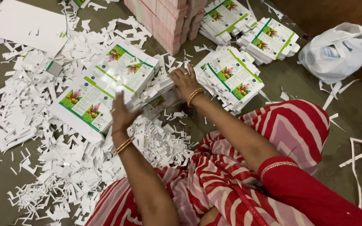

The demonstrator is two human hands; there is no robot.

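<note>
where paper scraps (63,167) lie, both hands press green-printed white cartons (105,83)

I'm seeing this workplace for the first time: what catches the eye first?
White paper offcuts litter the floor at left and centre. In their midst, the left hand and right hand press on a stack of printed carton sheets. Similar stacks lie at upper right, beside a white plastic bag.
</note>
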